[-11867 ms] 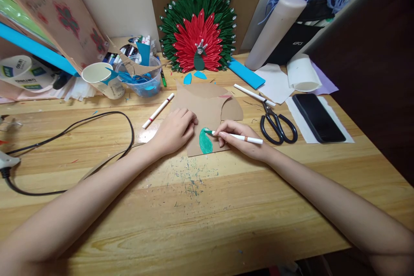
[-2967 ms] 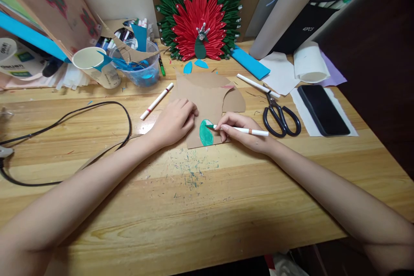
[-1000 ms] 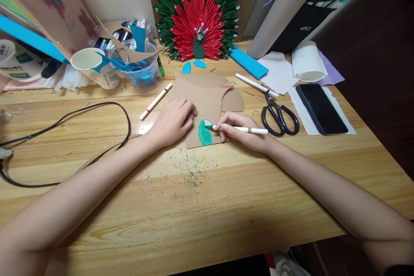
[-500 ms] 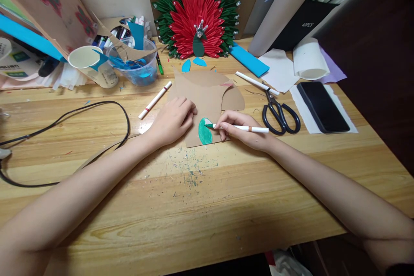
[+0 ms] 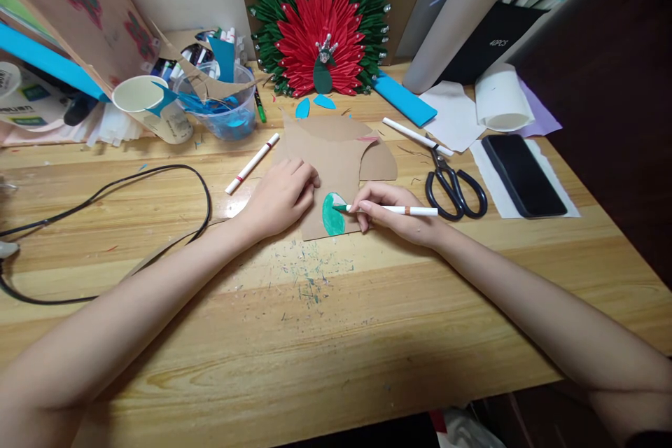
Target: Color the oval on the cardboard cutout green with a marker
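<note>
A piece of brown cardboard (image 5: 330, 154) lies flat on the wooden table (image 5: 336, 322). My left hand (image 5: 281, 197) presses down on its left part with curled fingers. My right hand (image 5: 391, 213) grips a white marker (image 5: 391, 209) with a green tip, and the tip touches the right edge of a green leaf shape (image 5: 332, 215) coloured on the cardboard's near edge.
Black scissors (image 5: 454, 189), a phone (image 5: 522, 175) on white paper and another white marker (image 5: 417, 136) lie to the right. A third marker (image 5: 253, 162), a black cable (image 5: 105, 224), a paper cup (image 5: 150, 108) and a plastic tub (image 5: 223, 108) are left. A red-green peacock craft (image 5: 320, 28) stands behind.
The marker tip has shifted slightly along the leaf's upper right edge while the left hand stays put. The view has moved a little.
</note>
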Demonstrator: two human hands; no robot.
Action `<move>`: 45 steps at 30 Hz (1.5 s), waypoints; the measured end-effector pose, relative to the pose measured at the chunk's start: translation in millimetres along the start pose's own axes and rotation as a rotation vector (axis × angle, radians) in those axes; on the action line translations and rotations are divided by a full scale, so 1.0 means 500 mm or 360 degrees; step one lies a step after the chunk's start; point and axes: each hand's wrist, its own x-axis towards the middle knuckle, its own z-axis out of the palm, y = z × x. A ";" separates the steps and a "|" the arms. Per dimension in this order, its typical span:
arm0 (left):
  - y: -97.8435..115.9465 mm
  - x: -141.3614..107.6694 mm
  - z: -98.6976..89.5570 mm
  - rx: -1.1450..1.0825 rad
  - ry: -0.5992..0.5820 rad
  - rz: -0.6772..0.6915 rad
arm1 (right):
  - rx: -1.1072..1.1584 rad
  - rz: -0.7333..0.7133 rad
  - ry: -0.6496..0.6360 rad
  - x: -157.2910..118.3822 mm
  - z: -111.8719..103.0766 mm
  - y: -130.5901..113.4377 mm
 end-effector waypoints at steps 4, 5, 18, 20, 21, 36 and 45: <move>-0.001 0.000 0.000 0.0005 -0.0003 0.0006 | -0.0021 -0.0015 0.0024 0.001 0.001 -0.001; -0.001 0.000 0.001 0.0002 -0.0003 0.0006 | -0.0023 -0.0015 0.0024 0.001 0.000 0.000; 0.000 0.000 -0.001 -0.0005 -0.0006 0.0002 | 0.0055 -0.0023 -0.0014 0.001 -0.002 0.007; 0.000 0.001 -0.002 -0.0001 -0.0003 0.0000 | 0.0055 -0.0029 -0.0011 0.001 -0.003 0.007; 0.001 0.001 -0.001 0.0000 -0.0004 0.0000 | 0.0054 -0.0033 -0.0011 0.001 -0.003 0.007; 0.001 0.001 0.001 0.0011 0.0001 -0.0004 | 0.0025 -0.0038 -0.0003 0.000 -0.003 0.008; 0.000 0.000 -0.001 -0.0003 -0.0007 -0.0002 | 0.0001 -0.0032 0.0000 0.002 -0.001 0.005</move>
